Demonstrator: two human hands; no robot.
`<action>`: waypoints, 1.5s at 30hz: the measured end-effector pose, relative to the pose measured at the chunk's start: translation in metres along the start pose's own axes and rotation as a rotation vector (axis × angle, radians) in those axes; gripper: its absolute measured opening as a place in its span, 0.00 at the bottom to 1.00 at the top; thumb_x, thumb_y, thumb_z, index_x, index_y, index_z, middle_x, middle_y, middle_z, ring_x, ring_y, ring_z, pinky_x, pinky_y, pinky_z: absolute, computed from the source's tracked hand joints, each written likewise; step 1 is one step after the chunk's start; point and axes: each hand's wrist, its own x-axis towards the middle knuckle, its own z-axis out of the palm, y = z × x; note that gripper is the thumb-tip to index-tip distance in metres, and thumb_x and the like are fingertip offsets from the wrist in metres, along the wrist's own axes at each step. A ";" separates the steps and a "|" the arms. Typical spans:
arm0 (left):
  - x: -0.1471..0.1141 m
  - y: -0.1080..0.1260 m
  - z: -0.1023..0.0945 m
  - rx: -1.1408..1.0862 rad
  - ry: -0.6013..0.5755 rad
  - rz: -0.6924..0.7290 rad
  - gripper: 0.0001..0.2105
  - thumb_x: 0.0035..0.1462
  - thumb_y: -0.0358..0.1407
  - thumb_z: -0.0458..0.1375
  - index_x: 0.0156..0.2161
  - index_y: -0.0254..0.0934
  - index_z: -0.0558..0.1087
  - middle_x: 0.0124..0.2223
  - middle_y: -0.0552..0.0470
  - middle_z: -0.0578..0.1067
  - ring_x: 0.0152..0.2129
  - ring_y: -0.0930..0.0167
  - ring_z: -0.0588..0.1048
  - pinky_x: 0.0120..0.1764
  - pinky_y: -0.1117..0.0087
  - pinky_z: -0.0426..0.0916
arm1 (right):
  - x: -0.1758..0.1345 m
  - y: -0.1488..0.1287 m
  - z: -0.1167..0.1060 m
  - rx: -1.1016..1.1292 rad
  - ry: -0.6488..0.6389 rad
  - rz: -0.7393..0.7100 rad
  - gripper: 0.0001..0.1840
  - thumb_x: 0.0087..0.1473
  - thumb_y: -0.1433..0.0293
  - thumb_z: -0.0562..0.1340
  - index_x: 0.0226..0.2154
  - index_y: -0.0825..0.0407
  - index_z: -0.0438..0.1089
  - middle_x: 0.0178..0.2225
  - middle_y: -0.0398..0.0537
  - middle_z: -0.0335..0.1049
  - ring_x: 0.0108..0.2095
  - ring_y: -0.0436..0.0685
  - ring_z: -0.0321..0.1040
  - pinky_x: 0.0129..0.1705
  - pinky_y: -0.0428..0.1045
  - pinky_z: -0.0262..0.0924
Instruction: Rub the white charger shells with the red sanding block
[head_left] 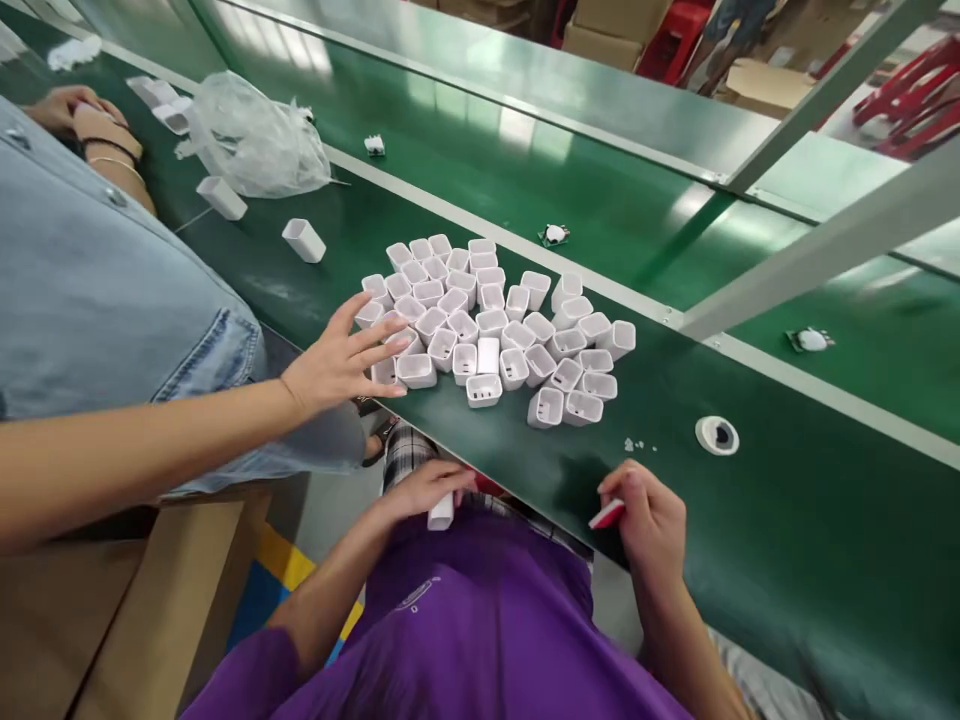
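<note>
Left hand [426,490]: grip closed on a white case [441,513], held low over the lap, just off the near edge of the desk [832,560]. Right hand [651,505]: fingers pinching a red piece [607,515] with a pale edge, its use not legible. Step in hand, as judged: handling one case singly, the two hands apart. The next move appears to call for bringing case and red piece together, with the case steadied. Beyond the right hand lie white bits [636,445] and a white ring [717,436]. Ahead, the batch of cases [491,323] stands closely packed, mostly mouths up; a co-worker's hand [341,360], fingers spread, covers its left side and obstructs access there; contact cannot be determined. Farther off: loose cases [304,241], a clear bag [259,140] and, past the rail [630,298], small boards [555,235].
</note>
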 end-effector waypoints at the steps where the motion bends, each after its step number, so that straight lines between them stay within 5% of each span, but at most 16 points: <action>1: -0.020 -0.001 0.002 -0.055 -0.118 -0.057 0.25 0.63 0.54 0.50 0.30 0.35 0.75 0.26 0.52 0.73 0.28 0.65 0.80 0.32 0.61 0.74 | -0.001 -0.004 0.003 0.031 -0.006 -0.027 0.33 0.60 0.44 0.53 0.19 0.50 0.70 0.15 0.43 0.60 0.16 0.50 0.56 0.20 0.47 0.52; 3: -0.047 -0.001 0.003 -0.284 -0.390 -0.236 0.27 0.62 0.57 0.51 0.23 0.36 0.72 0.20 0.53 0.67 0.16 0.69 0.73 0.20 0.68 0.68 | -0.002 -0.012 0.013 0.112 -0.027 -0.067 0.31 0.60 0.45 0.56 0.20 0.51 0.69 0.14 0.41 0.59 0.15 0.48 0.53 0.19 0.46 0.48; 5: -0.056 0.005 0.005 -0.524 -0.462 -0.337 0.26 0.62 0.56 0.51 0.23 0.38 0.70 0.18 0.53 0.65 0.14 0.71 0.69 0.17 0.69 0.65 | -0.004 -0.022 0.026 0.212 -0.071 -0.101 0.31 0.61 0.46 0.55 0.20 0.51 0.69 0.14 0.39 0.58 0.15 0.47 0.51 0.19 0.46 0.47; 10: -0.037 0.033 0.038 -0.702 -0.289 -0.258 0.23 0.64 0.54 0.51 0.25 0.39 0.67 0.22 0.54 0.63 0.20 0.70 0.71 0.23 0.66 0.69 | -0.008 -0.054 0.049 0.294 -0.223 -0.301 0.25 0.63 0.51 0.58 0.24 0.51 0.72 0.17 0.39 0.59 0.17 0.47 0.53 0.20 0.46 0.49; 13: -0.029 0.045 0.065 -0.685 -0.214 -0.230 0.24 0.66 0.55 0.47 0.27 0.40 0.66 0.25 0.53 0.65 0.22 0.71 0.72 0.25 0.65 0.70 | -0.008 -0.064 0.054 0.324 -0.279 -0.399 0.17 0.59 0.53 0.63 0.38 0.49 0.74 0.20 0.37 0.61 0.18 0.47 0.55 0.20 0.45 0.52; 17: -0.027 0.050 0.087 -0.621 -0.188 -0.167 0.20 0.64 0.56 0.51 0.34 0.42 0.70 0.32 0.51 0.71 0.28 0.69 0.74 0.30 0.64 0.72 | -0.002 -0.057 0.055 0.171 -0.211 -0.511 0.23 0.49 0.59 0.72 0.47 0.47 0.72 0.28 0.41 0.71 0.20 0.48 0.59 0.23 0.46 0.59; 22: -0.027 0.042 0.087 -0.607 -0.378 -0.084 0.23 0.53 0.60 0.62 0.45 0.47 0.74 0.44 0.48 0.77 0.39 0.63 0.78 0.38 0.60 0.75 | 0.007 -0.048 0.048 0.334 -0.082 -0.368 0.19 0.52 0.57 0.69 0.44 0.47 0.71 0.35 0.44 0.76 0.23 0.49 0.66 0.25 0.45 0.63; 25: -0.027 0.032 0.081 -0.573 -0.472 -0.121 0.21 0.50 0.55 0.68 0.43 0.45 0.76 0.40 0.49 0.77 0.33 0.66 0.77 0.33 0.64 0.74 | 0.009 -0.053 0.043 0.381 -0.176 -0.282 0.18 0.50 0.61 0.71 0.44 0.47 0.72 0.26 0.38 0.70 0.20 0.47 0.61 0.22 0.44 0.58; 29: -0.026 0.027 0.074 -0.711 -0.508 -0.274 0.25 0.48 0.61 0.65 0.39 0.41 0.75 0.34 0.49 0.76 0.23 0.70 0.74 0.23 0.68 0.69 | 0.011 -0.058 0.038 0.670 -0.231 -0.100 0.16 0.55 0.59 0.67 0.44 0.47 0.73 0.19 0.34 0.61 0.16 0.45 0.54 0.18 0.43 0.50; 32: -0.025 0.031 0.070 -0.758 -0.528 -0.349 0.28 0.44 0.63 0.66 0.39 0.40 0.74 0.35 0.47 0.77 0.22 0.69 0.75 0.20 0.70 0.68 | 0.013 -0.055 0.037 0.943 -0.167 0.150 0.12 0.58 0.57 0.64 0.33 0.49 0.72 0.16 0.32 0.54 0.12 0.43 0.46 0.15 0.43 0.44; 35: -0.024 0.038 0.067 -0.746 -0.529 -0.401 0.30 0.45 0.63 0.65 0.41 0.39 0.75 0.38 0.45 0.76 0.25 0.67 0.77 0.19 0.71 0.69 | 0.012 -0.049 0.037 1.027 -0.200 0.293 0.22 0.57 0.56 0.64 0.21 0.51 0.65 0.17 0.34 0.53 0.13 0.42 0.47 0.15 0.43 0.43; 38: -0.021 0.042 0.065 -0.741 -0.528 -0.452 0.32 0.44 0.66 0.63 0.42 0.39 0.74 0.37 0.45 0.75 0.24 0.67 0.77 0.16 0.74 0.67 | 0.006 -0.044 0.040 0.983 -0.218 0.273 0.32 0.57 0.52 0.65 0.14 0.53 0.56 0.19 0.37 0.54 0.15 0.43 0.51 0.17 0.43 0.45; 42: -0.016 0.037 0.061 -0.728 -0.556 -0.473 0.34 0.42 0.67 0.62 0.44 0.40 0.74 0.37 0.46 0.72 0.26 0.66 0.77 0.16 0.71 0.69 | 0.000 -0.038 0.047 0.854 -0.162 0.181 0.34 0.57 0.48 0.63 0.13 0.52 0.57 0.20 0.39 0.55 0.17 0.45 0.54 0.19 0.45 0.48; 45: -0.013 0.029 0.056 -0.608 -0.542 -0.196 0.31 0.42 0.59 0.70 0.47 0.42 0.74 0.41 0.46 0.72 0.32 0.64 0.77 0.25 0.63 0.75 | -0.001 -0.035 0.050 0.730 -0.161 0.085 0.33 0.60 0.48 0.60 0.14 0.52 0.59 0.19 0.40 0.58 0.18 0.46 0.54 0.21 0.46 0.50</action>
